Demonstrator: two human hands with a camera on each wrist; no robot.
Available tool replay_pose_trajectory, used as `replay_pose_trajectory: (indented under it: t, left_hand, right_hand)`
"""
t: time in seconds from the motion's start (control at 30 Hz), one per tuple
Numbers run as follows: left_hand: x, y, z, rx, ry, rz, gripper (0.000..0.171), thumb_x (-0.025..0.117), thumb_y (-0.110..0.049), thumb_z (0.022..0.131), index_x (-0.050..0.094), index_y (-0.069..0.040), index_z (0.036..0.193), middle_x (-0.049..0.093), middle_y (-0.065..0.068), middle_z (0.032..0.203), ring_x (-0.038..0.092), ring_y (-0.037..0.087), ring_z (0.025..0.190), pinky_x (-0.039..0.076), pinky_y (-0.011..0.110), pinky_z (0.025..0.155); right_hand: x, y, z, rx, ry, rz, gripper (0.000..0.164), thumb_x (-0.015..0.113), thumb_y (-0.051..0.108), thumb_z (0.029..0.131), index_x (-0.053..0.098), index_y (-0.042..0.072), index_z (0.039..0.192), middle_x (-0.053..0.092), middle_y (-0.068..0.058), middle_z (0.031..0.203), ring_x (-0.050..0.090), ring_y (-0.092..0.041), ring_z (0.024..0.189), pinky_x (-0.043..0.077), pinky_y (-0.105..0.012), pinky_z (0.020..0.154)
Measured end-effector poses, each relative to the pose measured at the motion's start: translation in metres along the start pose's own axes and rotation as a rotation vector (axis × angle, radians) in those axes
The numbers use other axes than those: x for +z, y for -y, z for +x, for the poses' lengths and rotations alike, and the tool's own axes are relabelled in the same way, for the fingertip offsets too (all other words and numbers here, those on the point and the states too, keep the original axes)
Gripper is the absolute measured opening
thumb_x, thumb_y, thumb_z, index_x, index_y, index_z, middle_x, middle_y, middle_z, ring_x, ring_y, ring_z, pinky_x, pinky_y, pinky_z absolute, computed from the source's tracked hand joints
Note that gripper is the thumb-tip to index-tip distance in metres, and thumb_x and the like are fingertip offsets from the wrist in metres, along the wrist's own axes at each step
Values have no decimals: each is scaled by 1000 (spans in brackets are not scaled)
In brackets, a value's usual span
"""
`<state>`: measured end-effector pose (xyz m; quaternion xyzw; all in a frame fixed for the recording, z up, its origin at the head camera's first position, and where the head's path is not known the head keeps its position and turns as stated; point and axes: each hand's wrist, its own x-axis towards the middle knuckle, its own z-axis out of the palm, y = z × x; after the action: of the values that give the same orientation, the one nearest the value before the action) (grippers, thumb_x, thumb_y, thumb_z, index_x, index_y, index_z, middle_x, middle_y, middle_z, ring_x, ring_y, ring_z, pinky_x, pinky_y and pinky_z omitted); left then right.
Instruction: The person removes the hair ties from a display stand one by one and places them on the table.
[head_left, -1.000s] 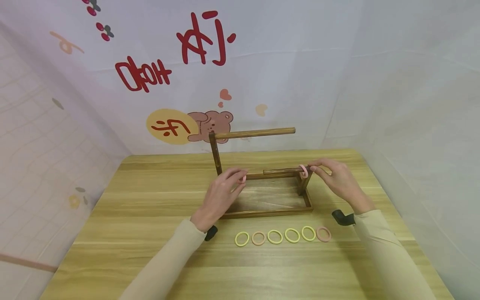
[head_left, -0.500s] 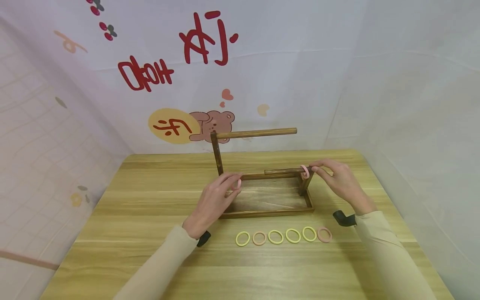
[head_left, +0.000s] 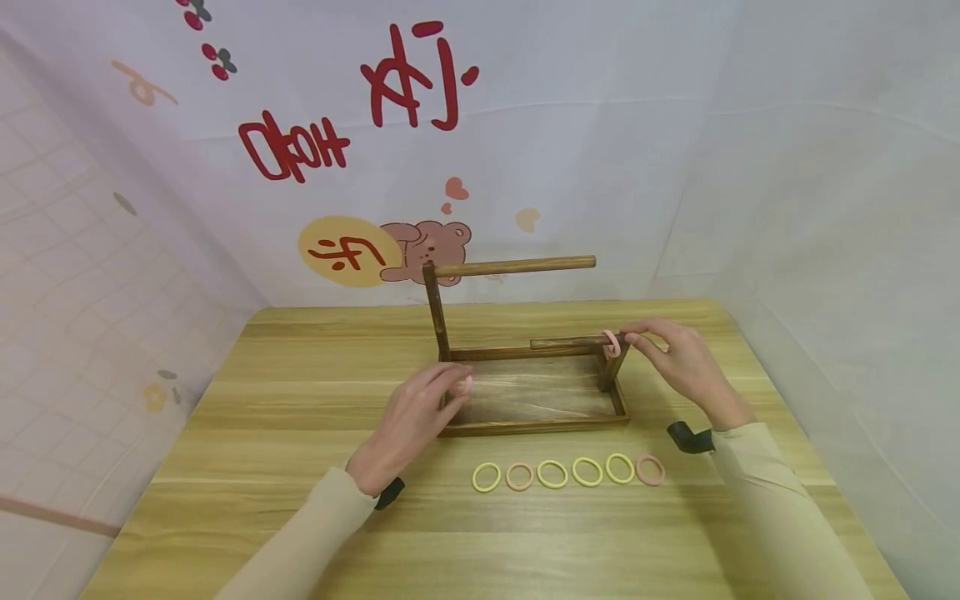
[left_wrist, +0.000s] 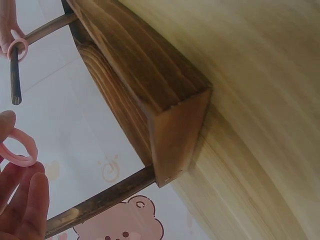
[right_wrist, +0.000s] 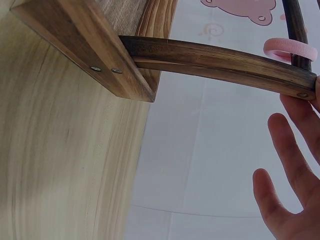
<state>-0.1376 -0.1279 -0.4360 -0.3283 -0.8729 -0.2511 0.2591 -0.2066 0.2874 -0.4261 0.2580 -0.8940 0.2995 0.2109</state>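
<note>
My left hand (head_left: 411, 417) pinches a pink hair tie (left_wrist: 30, 146) between thumb and fingers, over the left end of a dark wooden rack (head_left: 536, 427). The rack has a tray base, a tall post with a long upper bar (head_left: 517, 267), and a short post with a lower bar (head_left: 566, 342). Another pink hair tie (right_wrist: 295, 47) hangs round the lower bar close to the short post (right_wrist: 215, 61). My right hand (head_left: 681, 363) grips the top of that post with thumb and forefinger, its other fingers spread in the right wrist view.
In front of the rack, several yellow and pink-orange hair ties (head_left: 552, 474) lie in a row on the wooden table (head_left: 525, 550). A white printed cloth (head_left: 585, 133) encloses the back and sides. A black strap piece (head_left: 690, 437) shows at the right wrist.
My left hand has drawn back left and toward me, away from the lower bar's free end, carrying its hair tie. The right hand stays at the short post.
</note>
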Motion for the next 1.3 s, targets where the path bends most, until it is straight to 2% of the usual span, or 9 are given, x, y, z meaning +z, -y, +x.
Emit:
replay_pose_trajectory:
  t: [0.27, 0.5, 0.77, 0.93, 1.1, 1.3]
  left_hand:
    - [-4, -2, -11, -14, 41, 3, 37, 87, -11, 85, 74, -6, 119, 73, 5, 115, 69, 14, 89, 60, 27, 70]
    - [-7, -6, -21, -25, 63, 1, 39, 89, -10, 82, 75, -8, 118, 74, 6, 113, 68, 13, 81, 60, 29, 67]
    - [-10, -6, -34, -30, 80, 18, 41, 91, -11, 80, 75, -8, 118, 73, 6, 114, 68, 11, 79, 60, 28, 67]
    - [-11, -9, -41, -10, 83, 4, 41, 91, -9, 80, 75, -8, 118, 73, 4, 112, 68, 12, 81, 59, 27, 67]
    - [-12, -12, -49, -12, 105, 37, 34, 89, -10, 82, 77, -9, 114, 74, 3, 110, 70, 16, 92, 62, 32, 75]
    - [-9, -15, -58, -30, 149, 45, 26, 86, -13, 87, 77, -10, 111, 74, 3, 110, 71, 15, 93, 63, 32, 76]
  right_hand:
    - [-1, -1, 0, 7, 16, -3, 14, 71, 7, 98, 76, 7, 111, 77, -10, 109, 72, -36, 104, 54, -56, 93]
    - [0, -2, -1, 13, 16, 9, 15, 72, 5, 97, 76, 7, 111, 77, -10, 109, 72, -36, 105, 54, -56, 93]
    - [-1, 0, 0, 25, 23, 7, 16, 72, 7, 98, 77, 7, 112, 77, -11, 110, 71, -36, 106, 54, -57, 94]
    - [-1, 2, 0, 34, 24, 12, 16, 71, 7, 98, 77, 7, 113, 77, -10, 111, 71, -36, 107, 53, -57, 95]
    - [-1, 2, 0, 31, 23, 7, 15, 71, 8, 99, 77, 8, 112, 77, -10, 110, 71, -36, 107, 53, -57, 94]
    - [-1, 2, 0, 34, 30, 10, 14, 70, 8, 99, 76, 7, 112, 77, -10, 110, 71, -37, 107, 53, -57, 94]
